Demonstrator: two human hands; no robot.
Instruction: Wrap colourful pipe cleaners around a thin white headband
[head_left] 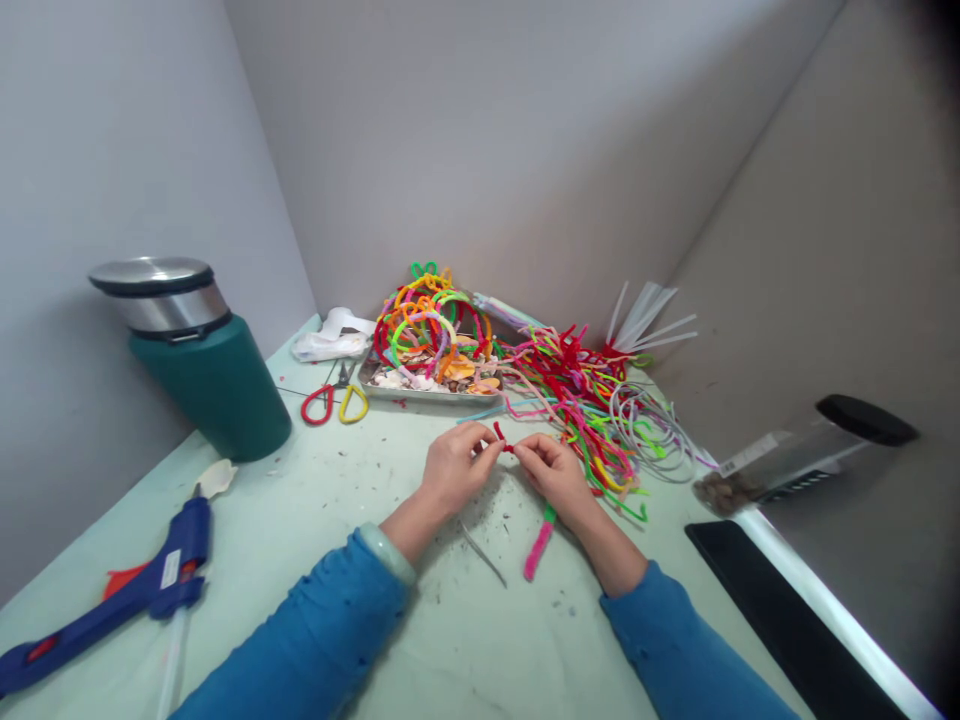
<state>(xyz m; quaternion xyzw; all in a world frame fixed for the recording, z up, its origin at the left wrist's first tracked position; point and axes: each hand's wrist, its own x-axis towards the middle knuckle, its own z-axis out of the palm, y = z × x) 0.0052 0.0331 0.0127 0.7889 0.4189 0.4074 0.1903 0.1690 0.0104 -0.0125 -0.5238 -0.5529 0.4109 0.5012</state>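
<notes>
Between my two hands is a short, bent red pipe cleaner [498, 432], held above the middle of the table. My left hand [463, 462] pinches it from the left, with one red end sticking up past the fingertips. From the right, my right hand [553, 474] pinches its other end between thumb and forefinger. Below my right hand lies a pink and green fuzzy strip [538, 552], its upper end close to the wrist. A thin grey wire [484, 556] rests on the table below my left hand.
A metal tray [431, 396] with coloured loops stands at the back, beside scissors [318, 404] and a heap of pipe cleaners [574, 375]. At left are a green bottle [214, 390] and blue glue gun [176, 560]; at right, a clear jar [795, 460] and black slab [780, 620].
</notes>
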